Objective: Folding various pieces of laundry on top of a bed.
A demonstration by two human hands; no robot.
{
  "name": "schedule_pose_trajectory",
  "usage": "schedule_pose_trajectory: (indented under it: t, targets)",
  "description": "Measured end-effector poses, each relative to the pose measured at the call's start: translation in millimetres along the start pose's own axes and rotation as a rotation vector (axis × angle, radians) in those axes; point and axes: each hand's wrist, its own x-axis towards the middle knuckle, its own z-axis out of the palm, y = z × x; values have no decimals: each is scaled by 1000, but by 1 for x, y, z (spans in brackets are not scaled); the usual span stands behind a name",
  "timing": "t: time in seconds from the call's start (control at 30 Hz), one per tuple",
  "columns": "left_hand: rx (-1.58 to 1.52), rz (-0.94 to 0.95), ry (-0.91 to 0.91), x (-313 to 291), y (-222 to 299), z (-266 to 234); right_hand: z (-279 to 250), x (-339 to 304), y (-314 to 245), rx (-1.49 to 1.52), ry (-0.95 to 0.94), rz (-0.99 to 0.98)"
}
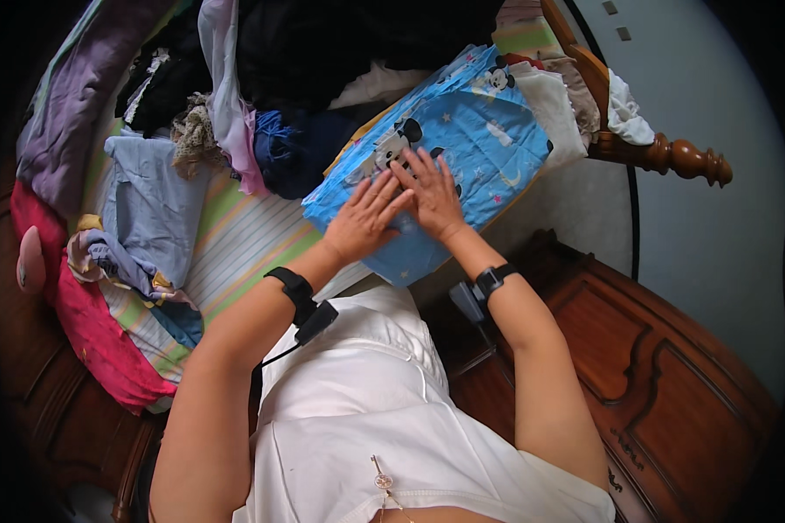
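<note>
A folded bright-blue cloth (495,152) with cartoon panda faces, stars and moons lies at the edge of the bed. My left hand (363,220) rests flat on its near left part, fingers stretched out. Close beside it, my right hand (433,197) lies palm down on the same cloth with its fingers spread. The fingertips of both hands come close together next to a printed panda. Neither hand grips anything. The cloth's layered folds show along its left side.
Dark clothes (314,52) and a navy bundle (292,157) lie beyond the cloth. A grey-blue folded garment (153,205) and a pink-red cloth (96,349) are on the left of the striped sheet (249,235). A turned wooden bedpost (680,157) juts out at right, above a carved wooden panel (619,340).
</note>
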Motion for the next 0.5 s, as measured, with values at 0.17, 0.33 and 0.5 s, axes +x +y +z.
schedule_pose_trajectory:
  t: [0.17,0.33,0.5]
  targets:
    - [180,-18,-74,10,-42,9,5,44,86,-263,-20,102]
    - [209,-76,-60,21,-60,4,-4,31,208,-363,103,568]
    - [141,-96,-74,15,-54,-2,-25,23,206,-259,210,659]
